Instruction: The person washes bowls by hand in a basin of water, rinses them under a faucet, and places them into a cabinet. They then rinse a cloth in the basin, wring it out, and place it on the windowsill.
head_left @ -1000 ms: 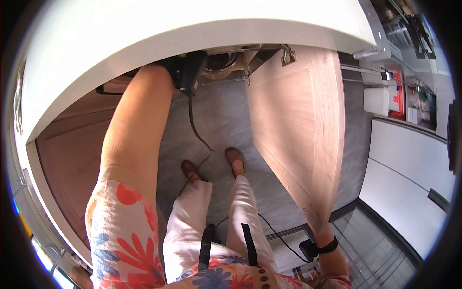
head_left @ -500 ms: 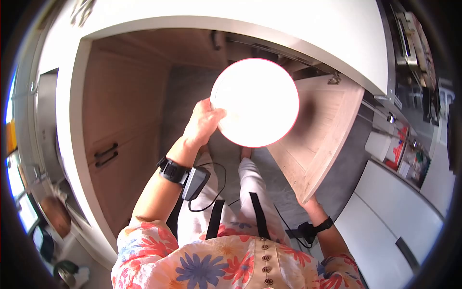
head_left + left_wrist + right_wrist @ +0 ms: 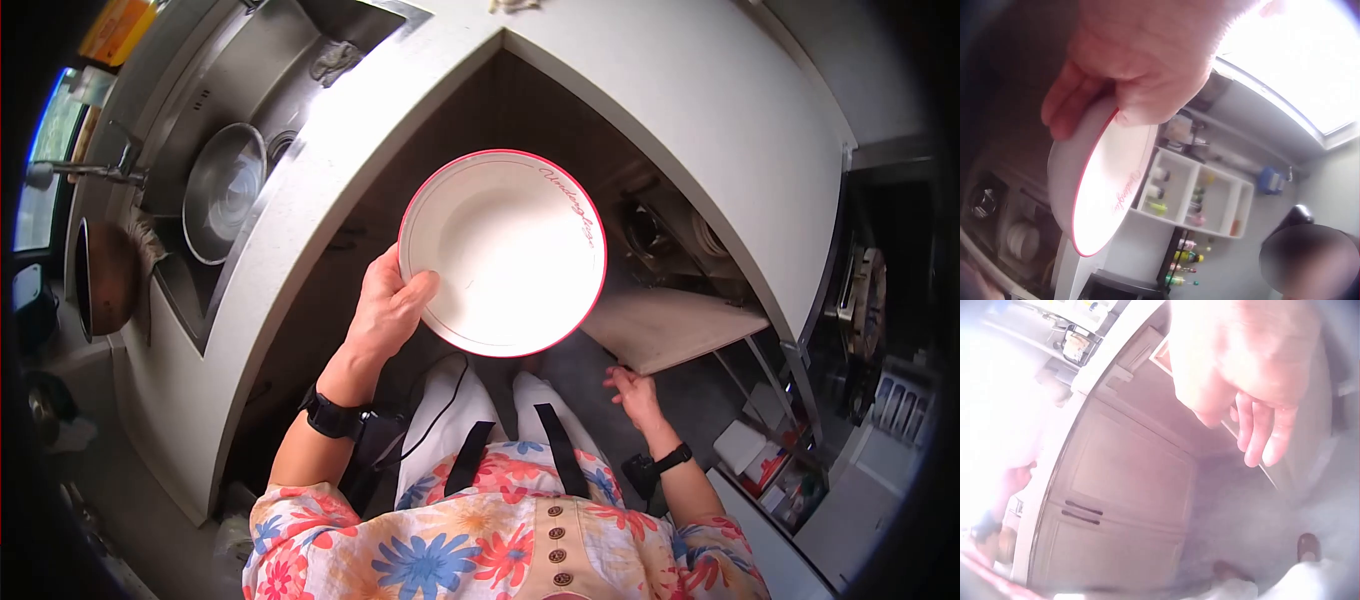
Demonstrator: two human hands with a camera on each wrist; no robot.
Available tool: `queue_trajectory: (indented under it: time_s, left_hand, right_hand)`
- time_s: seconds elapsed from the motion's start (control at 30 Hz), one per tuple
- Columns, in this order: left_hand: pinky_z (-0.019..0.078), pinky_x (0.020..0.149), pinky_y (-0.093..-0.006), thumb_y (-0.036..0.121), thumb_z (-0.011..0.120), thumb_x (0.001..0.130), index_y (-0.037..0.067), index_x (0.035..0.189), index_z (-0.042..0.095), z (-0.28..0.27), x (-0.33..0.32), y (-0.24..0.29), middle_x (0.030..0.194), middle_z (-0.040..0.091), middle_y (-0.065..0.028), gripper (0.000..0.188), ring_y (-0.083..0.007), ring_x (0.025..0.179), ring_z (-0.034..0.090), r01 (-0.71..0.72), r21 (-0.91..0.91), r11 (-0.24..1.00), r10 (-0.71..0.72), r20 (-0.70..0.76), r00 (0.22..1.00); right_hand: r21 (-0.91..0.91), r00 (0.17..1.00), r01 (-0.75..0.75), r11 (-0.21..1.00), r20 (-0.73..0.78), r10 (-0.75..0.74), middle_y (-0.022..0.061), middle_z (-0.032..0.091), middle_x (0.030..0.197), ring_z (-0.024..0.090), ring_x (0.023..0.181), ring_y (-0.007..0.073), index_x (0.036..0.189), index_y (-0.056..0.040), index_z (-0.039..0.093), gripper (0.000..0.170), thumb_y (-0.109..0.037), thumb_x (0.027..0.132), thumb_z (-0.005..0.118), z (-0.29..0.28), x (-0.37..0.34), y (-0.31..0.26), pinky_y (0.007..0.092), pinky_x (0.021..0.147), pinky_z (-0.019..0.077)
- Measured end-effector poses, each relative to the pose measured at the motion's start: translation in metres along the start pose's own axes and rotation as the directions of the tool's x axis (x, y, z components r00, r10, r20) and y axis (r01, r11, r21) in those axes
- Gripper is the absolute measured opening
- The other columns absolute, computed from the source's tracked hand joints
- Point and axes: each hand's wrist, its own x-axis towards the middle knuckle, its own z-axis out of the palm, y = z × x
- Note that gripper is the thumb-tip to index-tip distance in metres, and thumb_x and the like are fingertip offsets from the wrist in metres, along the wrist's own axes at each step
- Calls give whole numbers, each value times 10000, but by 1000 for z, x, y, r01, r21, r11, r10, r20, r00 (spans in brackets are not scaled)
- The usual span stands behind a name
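Observation:
My left hand (image 3: 385,305) grips a white bowl (image 3: 505,255) by its left side, thumb over the rim and fingers underneath. The bowl has a red rim and red script inside; its inner side faces up in the head view. In the left wrist view the curved outer wall of the bowl (image 3: 1066,169) shows below the hand (image 3: 1141,56). Lower right, my right hand (image 3: 635,393) holds nothing, its fingers loosely bent close to the free edge of a wooden cabinet door (image 3: 675,325). The right wrist view shows these fingers (image 3: 1279,434) hanging down.
A white counter (image 3: 400,110) bends round the corner above the cabinets. At left lies a steel sink (image 3: 225,75) with a metal pan (image 3: 225,195) in it; a brown pan (image 3: 105,278) is beside it. Stacked white dishes (image 3: 1022,239) sit inside the cabinet. An open drawer (image 3: 780,480) is at lower right.
My left arm has come out of the cabinet with the bowl and holds it over the floor. The door has swung inward, and my right hand has come off its edge.

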Motion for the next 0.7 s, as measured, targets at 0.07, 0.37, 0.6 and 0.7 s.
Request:
queue_trajectory:
  time_s: [0.07, 0.37, 0.6, 0.7]
  left_hand:
    - [464, 716, -240, -36, 471, 757, -36, 1080, 519, -34, -19, 18, 945, 592, -50, 327, -97, 782, 559, -85, -31, 996, 84, -40, 996]
    - [513, 558, -383, 24, 530, 702, -66, 988, 528, -110, -47, 0, 775, 596, -154, 300, -249, 624, 600, 318, -608, 727, -258, 187, 948]
    - [469, 558, -336, 131, 421, 848, 4, 1003, 558, -136, -46, -42, 859, 597, -116, 243, -239, 731, 575, 331, -794, 510, -158, 292, 943]
    - [463, 565, -322, 133, 432, 842, 23, 1001, 564, -145, -42, -46, 850, 597, -105, 233, -238, 743, 577, 319, -783, 535, -165, 273, 948]
  right_hand:
    - [63, 998, 44, 997, -49, -41, 88, 607, 937, 611, 761, 141, 1114, -15, 418, 329, -163, 845, 537, 13, 24, -39, 235, 478, 461]
    - [276, 858, -6, 961, -492, 146, 16, 588, 907, 607, 798, 164, 959, -124, 501, 161, -217, 840, 557, -160, 59, -8, 337, 548, 493]
    - [0, 956, -126, 992, -268, 122, 97, 612, 913, 642, 719, 169, 1180, -27, 450, 374, -239, 877, 510, -118, -29, -103, 248, 442, 501]
    - [-19, 991, 129, 991, 45, -128, 116, 622, 894, 641, 677, 170, 1155, 1, 463, 366, -250, 892, 505, -36, -45, -207, 215, 439, 494]
